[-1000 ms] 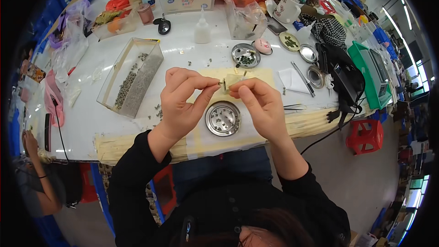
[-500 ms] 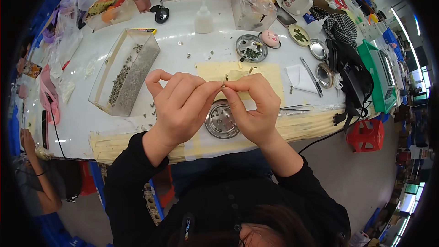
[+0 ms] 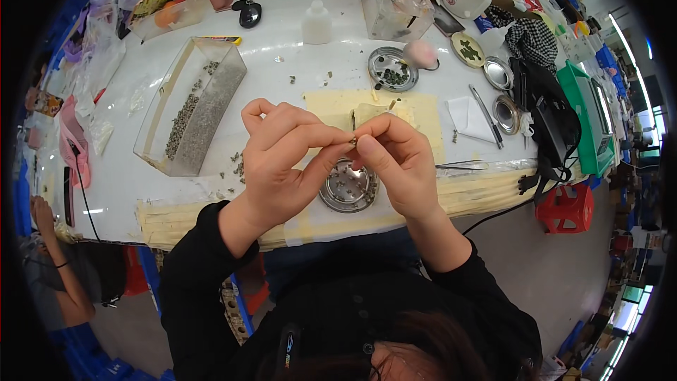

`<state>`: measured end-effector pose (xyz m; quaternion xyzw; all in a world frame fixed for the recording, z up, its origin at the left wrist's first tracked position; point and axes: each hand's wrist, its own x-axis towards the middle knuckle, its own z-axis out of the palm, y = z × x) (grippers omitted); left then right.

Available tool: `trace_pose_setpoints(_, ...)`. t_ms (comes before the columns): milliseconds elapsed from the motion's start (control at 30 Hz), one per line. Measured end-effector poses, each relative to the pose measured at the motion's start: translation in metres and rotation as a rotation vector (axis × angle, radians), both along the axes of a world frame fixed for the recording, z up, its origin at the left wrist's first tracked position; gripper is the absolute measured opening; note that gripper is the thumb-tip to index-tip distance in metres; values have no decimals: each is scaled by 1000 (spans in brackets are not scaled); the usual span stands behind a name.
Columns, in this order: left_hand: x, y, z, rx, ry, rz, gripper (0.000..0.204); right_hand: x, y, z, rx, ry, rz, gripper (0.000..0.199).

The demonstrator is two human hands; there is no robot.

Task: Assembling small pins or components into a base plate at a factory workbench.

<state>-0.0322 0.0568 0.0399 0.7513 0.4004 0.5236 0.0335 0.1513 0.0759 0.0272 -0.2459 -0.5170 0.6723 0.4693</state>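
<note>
My left hand (image 3: 282,155) and my right hand (image 3: 402,162) meet over the middle of the table, fingertips pinched around one tiny metal piece (image 3: 353,140). The piece is too small to name more exactly. Just below my hands sits a round metal dish (image 3: 343,200) with several small metal bits in it. Beyond my fingertips a yellow sheet (image 3: 416,109) lies on the table, with a small pale block (image 3: 367,111) on it. Left of my left hand stands a long clear plastic box (image 3: 218,109) that holds a heap of small grey metal pieces.
A white squeeze bottle (image 3: 316,25) stands at the back. Another metal dish (image 3: 395,85) holds dark green pieces, beside a pink round object (image 3: 421,54). Tweezers (image 3: 462,166) and a pen (image 3: 486,116) lie to the right, near a black bag (image 3: 550,120). A co-worker's arm (image 3: 60,268) shows at far left.
Both hands have moved slightly right and nearer, still pinching together. My right thumb now lies more across the piece. The whole view has shifted a little.
</note>
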Motion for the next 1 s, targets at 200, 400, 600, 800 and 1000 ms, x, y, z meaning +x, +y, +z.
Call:
trace_pose_setpoints(200, 2, -4, 2, 155, 206, 139, 24, -5, -2, -4, 368, -191, -277, 5)
trace_pose_setpoints(400, 2, -4, 1, 144, 203, 159, 23, -7, 3, -4, 782, -390, -504, 2)
trace_pose_setpoints(600, 0, -3, -1, 21, 83, 57, 21, -4, -7, 2, 192, -128, -216, 8)
trace_pose_setpoints(800, 0, -2, 0, -6, 69, 31, 19, 2, -3, -1, 59, -41, -72, 12)
trace_pose_setpoints(1000, 0, 1, -3, -104, -88, -78, 16, 2, -3, -2, -7, -8, -13, 13)
